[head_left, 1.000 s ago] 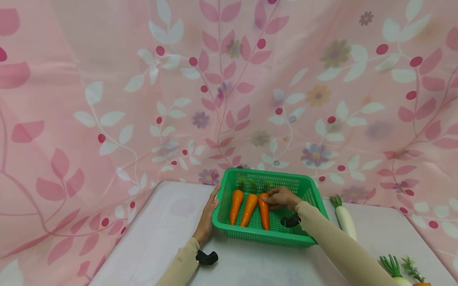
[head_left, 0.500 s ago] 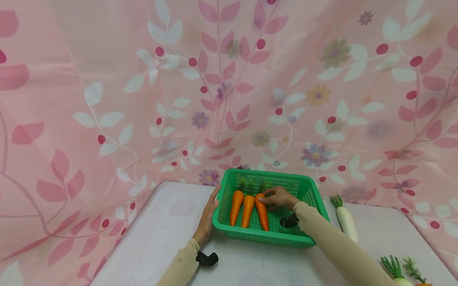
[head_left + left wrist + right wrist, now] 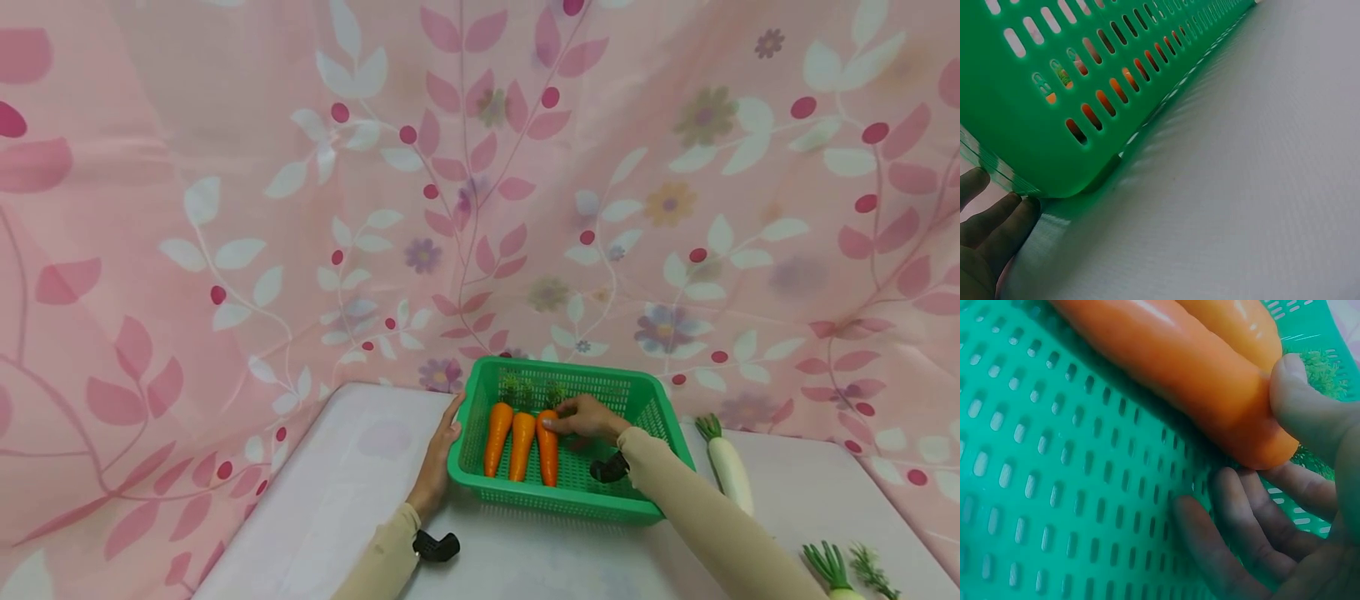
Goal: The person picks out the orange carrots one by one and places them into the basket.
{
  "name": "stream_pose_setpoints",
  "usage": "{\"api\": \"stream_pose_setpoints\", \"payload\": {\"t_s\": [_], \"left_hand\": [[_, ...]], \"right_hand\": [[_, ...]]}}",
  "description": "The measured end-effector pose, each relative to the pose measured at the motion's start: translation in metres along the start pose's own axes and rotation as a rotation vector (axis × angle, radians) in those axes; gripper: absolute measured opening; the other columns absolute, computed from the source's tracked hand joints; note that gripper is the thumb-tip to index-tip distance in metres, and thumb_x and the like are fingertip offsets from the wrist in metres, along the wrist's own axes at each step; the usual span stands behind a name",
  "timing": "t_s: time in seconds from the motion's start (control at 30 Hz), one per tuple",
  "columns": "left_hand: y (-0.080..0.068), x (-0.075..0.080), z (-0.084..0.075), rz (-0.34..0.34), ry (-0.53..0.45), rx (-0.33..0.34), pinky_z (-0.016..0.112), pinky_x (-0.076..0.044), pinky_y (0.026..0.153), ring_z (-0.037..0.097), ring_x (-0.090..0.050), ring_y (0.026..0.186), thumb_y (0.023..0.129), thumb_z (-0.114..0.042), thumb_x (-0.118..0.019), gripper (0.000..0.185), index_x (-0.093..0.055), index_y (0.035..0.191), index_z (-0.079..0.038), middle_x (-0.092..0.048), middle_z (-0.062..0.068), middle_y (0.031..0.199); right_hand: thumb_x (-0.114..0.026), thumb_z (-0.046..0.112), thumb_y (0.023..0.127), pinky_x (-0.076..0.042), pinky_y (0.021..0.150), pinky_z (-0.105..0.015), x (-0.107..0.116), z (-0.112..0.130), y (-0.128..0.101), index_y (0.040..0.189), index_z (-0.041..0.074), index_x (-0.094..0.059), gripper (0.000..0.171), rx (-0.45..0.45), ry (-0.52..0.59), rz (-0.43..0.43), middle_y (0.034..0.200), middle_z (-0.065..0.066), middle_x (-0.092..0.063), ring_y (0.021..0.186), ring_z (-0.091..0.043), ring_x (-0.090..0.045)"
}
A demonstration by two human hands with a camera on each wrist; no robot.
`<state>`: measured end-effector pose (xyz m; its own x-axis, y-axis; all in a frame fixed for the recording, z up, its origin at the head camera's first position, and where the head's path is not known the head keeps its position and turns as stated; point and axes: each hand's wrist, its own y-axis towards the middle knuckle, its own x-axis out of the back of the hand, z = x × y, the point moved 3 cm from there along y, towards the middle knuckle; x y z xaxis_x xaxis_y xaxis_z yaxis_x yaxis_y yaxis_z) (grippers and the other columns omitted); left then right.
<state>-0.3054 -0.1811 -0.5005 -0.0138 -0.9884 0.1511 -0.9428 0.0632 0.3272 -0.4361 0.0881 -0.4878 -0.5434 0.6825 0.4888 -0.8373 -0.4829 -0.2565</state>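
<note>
A green slotted basket [image 3: 660,417] stands on the white table and holds three orange carrots side by side. My right hand [image 3: 562,422] is inside it and pinches the leafy end of the rightmost carrot [image 3: 548,450]. In the right wrist view my thumb [image 3: 1300,406] presses on that carrot [image 3: 1172,369] while the other fingers [image 3: 1241,519] curl beside it on the basket floor [image 3: 1054,487]. My left hand [image 3: 441,446] lies flat against the basket's left wall, with its fingers [image 3: 988,215] straight at the basket corner [image 3: 1035,125].
A white radish [image 3: 726,468] lies on the table just right of the basket. Two more leafy vegetables [image 3: 828,568] sit at the front right corner. A pink floral cloth [image 3: 300,208] hangs behind and round the table. Bare table [image 3: 352,467] spreads to the left.
My right hand has nudged the rightmost carrot to the left, so it now lies close against the other two. The left hand stays on the basket's side.
</note>
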Motion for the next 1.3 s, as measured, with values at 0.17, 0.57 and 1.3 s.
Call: {"api": "stream_pose_setpoints", "payload": {"t_s": [0.17, 0.57, 1.3], "left_hand": [[0.0, 0.0, 0.0, 0.002, 0.011, 0.001, 0.064, -0.015, 0.116, 0.03, -0.016, 0.151, 0.108, -0.026, -0.027, 0.052, -0.019, 0.16, -0.019, -0.013, 0.005, 0.166], [-0.001, 0.0, -0.001, 0.008, 0.016, -0.008, 0.064, -0.015, 0.116, 0.029, -0.016, 0.151, 0.108, -0.026, -0.026, 0.052, -0.019, 0.16, -0.021, -0.013, 0.002, 0.166], [0.0, -0.001, -0.004, 0.009, 0.001, -0.002, 0.063, -0.015, 0.117, 0.029, -0.015, 0.151, 0.108, -0.025, -0.027, 0.052, -0.019, 0.16, -0.018, -0.013, 0.005, 0.166]], "right_hand": [[-0.074, 0.04, 0.087, -0.059, 0.071, -0.043, 0.0, -0.001, -0.001, 0.138, -0.005, -0.052, 0.071, -0.004, -0.023, -0.001, 0.126, -0.019, -0.062, 0.1, -0.028, -0.067], [-0.075, 0.042, 0.086, -0.059, 0.069, -0.04, 0.0, 0.001, -0.003, 0.136, -0.003, -0.056, 0.07, -0.005, -0.071, 0.009, 0.12, -0.014, -0.067, 0.096, -0.023, -0.068], [-0.069, 0.054, 0.087, -0.059, 0.068, -0.042, 0.013, 0.003, -0.01, 0.123, 0.005, -0.069, 0.06, -0.045, -0.149, -0.009, 0.127, -0.015, -0.064, 0.091, -0.025, -0.069]]}}
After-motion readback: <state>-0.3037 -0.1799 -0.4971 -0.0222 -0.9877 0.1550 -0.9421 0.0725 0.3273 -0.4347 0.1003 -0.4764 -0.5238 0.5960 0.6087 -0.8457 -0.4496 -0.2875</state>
